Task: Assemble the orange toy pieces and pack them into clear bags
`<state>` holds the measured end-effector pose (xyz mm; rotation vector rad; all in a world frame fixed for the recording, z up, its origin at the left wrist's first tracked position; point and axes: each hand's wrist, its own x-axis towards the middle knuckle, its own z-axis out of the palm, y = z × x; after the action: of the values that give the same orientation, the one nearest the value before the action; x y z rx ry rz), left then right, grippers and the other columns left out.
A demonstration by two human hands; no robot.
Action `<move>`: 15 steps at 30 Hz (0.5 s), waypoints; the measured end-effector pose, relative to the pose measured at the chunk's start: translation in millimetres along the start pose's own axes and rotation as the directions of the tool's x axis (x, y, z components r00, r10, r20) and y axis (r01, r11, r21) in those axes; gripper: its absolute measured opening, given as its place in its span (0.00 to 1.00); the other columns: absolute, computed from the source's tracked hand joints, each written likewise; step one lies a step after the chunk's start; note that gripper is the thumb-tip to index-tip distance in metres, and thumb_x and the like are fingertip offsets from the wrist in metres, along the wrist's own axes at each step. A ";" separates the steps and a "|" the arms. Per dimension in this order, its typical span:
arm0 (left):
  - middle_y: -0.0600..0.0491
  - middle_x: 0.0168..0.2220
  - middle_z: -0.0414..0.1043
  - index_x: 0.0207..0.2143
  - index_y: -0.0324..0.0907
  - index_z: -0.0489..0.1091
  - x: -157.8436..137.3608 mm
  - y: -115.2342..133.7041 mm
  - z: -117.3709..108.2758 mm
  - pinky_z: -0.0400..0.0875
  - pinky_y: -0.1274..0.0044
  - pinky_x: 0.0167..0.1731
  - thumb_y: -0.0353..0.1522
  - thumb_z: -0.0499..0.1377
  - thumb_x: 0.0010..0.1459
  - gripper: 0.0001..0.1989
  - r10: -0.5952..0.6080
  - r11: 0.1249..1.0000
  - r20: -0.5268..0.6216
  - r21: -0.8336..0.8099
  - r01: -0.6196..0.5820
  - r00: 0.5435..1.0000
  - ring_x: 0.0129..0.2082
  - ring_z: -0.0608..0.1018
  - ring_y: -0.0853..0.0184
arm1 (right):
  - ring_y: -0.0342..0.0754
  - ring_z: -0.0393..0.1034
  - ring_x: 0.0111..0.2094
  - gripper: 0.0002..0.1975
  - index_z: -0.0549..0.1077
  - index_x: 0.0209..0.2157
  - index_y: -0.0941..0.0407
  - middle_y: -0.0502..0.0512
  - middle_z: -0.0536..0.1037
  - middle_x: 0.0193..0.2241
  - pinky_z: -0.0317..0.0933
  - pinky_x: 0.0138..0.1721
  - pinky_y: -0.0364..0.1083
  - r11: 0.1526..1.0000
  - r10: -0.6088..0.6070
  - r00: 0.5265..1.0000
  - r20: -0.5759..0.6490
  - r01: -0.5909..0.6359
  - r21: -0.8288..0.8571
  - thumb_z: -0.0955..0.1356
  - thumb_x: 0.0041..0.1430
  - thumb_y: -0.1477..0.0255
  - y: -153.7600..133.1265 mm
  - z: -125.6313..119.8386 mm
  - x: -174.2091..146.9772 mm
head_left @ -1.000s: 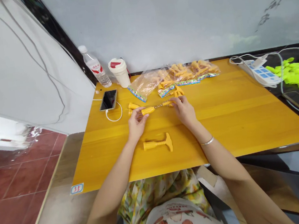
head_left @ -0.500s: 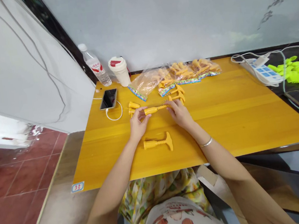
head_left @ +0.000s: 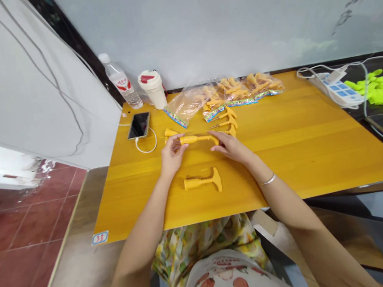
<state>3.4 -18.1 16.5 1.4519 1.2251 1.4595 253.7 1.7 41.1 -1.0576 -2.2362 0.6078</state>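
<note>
Between my hands is a yellow corkscrew (head_left: 196, 139), lying sideways with its sleeve on the screw. My left hand (head_left: 173, 154) pinches the wide sleeve end. My right hand (head_left: 228, 146) has its fingers around the T-handle, which they partly hide. Nearer to me, another yellow corkscrew (head_left: 202, 180) with its sleeve on lies on the table. Beyond my right hand, several corkscrew handles (head_left: 229, 121) with bare metal screws are lined up. A loose yellow sleeve (head_left: 170, 132) lies just past my left hand, partly covered by it.
Clear plastic bags (head_left: 234, 93) of yellow parts lie along the back of the wooden table (head_left: 298, 140). A phone (head_left: 138, 125) on a cable, a white cup (head_left: 153, 90) and a water bottle (head_left: 121, 84) stand left. A power strip (head_left: 339, 90) and bright green pieces (head_left: 381, 89) are right.
The sleeve and handle in my hands now sit closer together, with less screw length between them. My right hand has turned around the handle, and my left hand has shifted slightly left.
</note>
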 end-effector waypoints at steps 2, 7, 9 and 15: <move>0.48 0.48 0.76 0.47 0.44 0.71 -1.4 1.6 0.3 0.74 0.73 0.46 0.37 0.66 0.54 0.18 0.002 1.000 0.037 -0.004 -0.002 0.999 0.44 0.79 0.65 | 0.53 0.73 0.37 0.33 0.75 0.49 0.56 0.61 0.79 0.36 0.67 0.44 0.51 0.996 0.088 0.996 -0.013 -0.088 0.030 0.56 0.66 0.45 -2.2 -1.1 0.3; 0.47 0.51 0.75 0.46 0.46 0.71 -6.1 4.0 4.1 0.73 0.71 0.49 0.37 0.66 0.54 0.17 0.011 1.000 0.121 0.001 -0.011 0.993 0.50 0.78 0.63 | 0.45 0.61 0.19 0.42 0.74 0.21 0.55 0.50 0.63 0.12 0.62 0.30 0.45 0.878 0.417 0.908 0.042 -0.414 0.239 0.49 0.62 0.38 -9.0 -0.7 2.6; 0.47 0.51 0.75 0.45 0.46 0.71 -6.9 4.0 5.6 0.73 0.71 0.49 0.38 0.66 0.54 0.17 0.009 1.000 0.127 -0.011 -0.007 0.992 0.49 0.78 0.63 | 0.44 0.60 0.18 0.42 0.74 0.22 0.56 0.48 0.61 0.12 0.59 0.27 0.45 0.808 0.469 0.878 0.099 -0.472 0.353 0.50 0.61 0.37 -9.9 1.7 4.8; 0.48 0.46 0.76 0.45 0.44 0.71 -5.9 7.1 8.1 0.74 0.74 0.43 0.41 0.68 0.52 0.19 -0.026 0.999 0.100 -0.041 0.030 0.995 0.41 0.78 0.67 | 0.46 0.65 0.22 0.38 0.66 0.55 0.54 0.47 0.68 0.21 0.60 0.26 0.45 0.803 0.429 0.900 -0.075 -0.342 0.488 0.56 0.60 0.39 -9.6 8.1 7.9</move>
<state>12.9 -24.6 20.8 1.4561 1.1425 1.3694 239.1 1.3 43.7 -1.2571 -1.5963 1.1109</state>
